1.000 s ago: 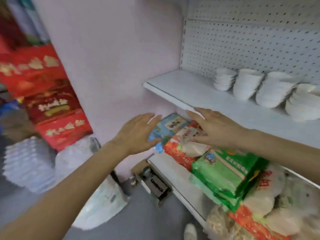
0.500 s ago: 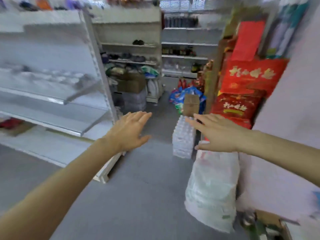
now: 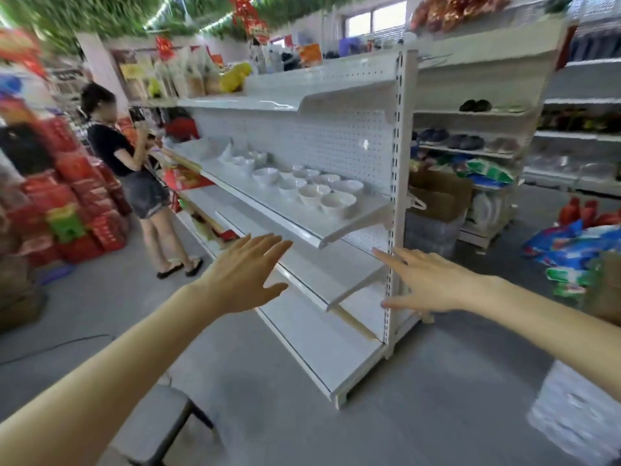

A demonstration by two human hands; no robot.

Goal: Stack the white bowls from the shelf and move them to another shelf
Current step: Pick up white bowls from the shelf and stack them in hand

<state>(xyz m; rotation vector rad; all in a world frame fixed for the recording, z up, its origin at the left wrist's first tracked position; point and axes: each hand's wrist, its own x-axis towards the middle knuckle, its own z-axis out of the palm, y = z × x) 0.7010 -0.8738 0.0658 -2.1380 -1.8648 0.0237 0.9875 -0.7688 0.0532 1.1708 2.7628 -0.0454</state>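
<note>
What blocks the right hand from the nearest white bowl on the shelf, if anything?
Probably reachable, yes: the right hand is open and empty, lower than the shelf, and the nearest white bowl sits uncovered near the shelf's open end, nothing between. It must rise first.

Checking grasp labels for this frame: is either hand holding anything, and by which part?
Nothing is held. Both the left hand and the right hand are open, fingers spread, short of the shelf; the white bowls sit on it untouched.

Bright daylight frm rear windows; edges blurred w/ fisheye warp.
</note>
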